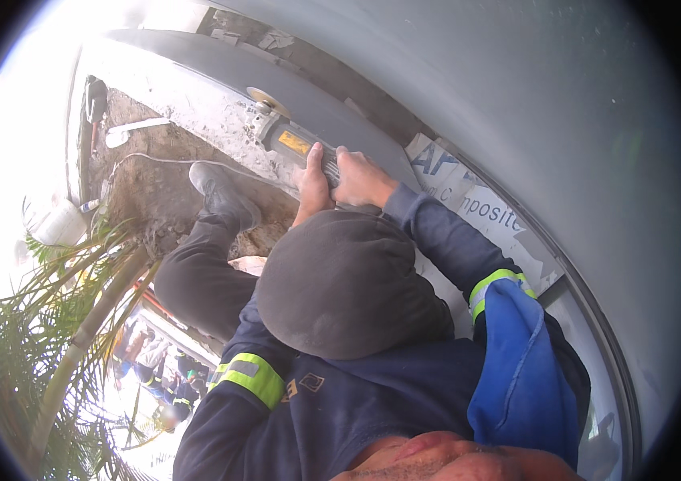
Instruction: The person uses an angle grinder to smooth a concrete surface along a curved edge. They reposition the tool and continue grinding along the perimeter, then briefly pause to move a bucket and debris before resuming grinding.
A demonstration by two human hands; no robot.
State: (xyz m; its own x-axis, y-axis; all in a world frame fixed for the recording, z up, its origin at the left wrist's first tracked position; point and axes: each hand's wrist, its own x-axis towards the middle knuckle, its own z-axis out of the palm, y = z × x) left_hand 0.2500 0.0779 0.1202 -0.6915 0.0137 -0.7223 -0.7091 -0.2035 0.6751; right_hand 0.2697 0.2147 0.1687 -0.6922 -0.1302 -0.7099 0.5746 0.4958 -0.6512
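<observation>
An angle grinder [295, 143] with a grey body and a yellow label is in both my hands, ahead of my bent knee. Its round tan disc [267, 102] points away from me, beside the rim of a grey curved surface [232, 70]; whether the two touch I cannot tell. My left hand [314, 184] closes on the near left side of the grinder body, thumb forward. Around the right side of the same body wraps my right hand [360, 178]. The dark rounded knee [348, 280] hides most of my left forearm.
A dusty whitish ledge [168, 86] runs along bare soil [136, 176]. A thin pale cable [188, 163] crosses the soil near my shoe [216, 192]. Torn printed sheeting [468, 192] lies right of my hands, beside a large grey wall [565, 128]. Palm fronds [28, 337] and several people are at left.
</observation>
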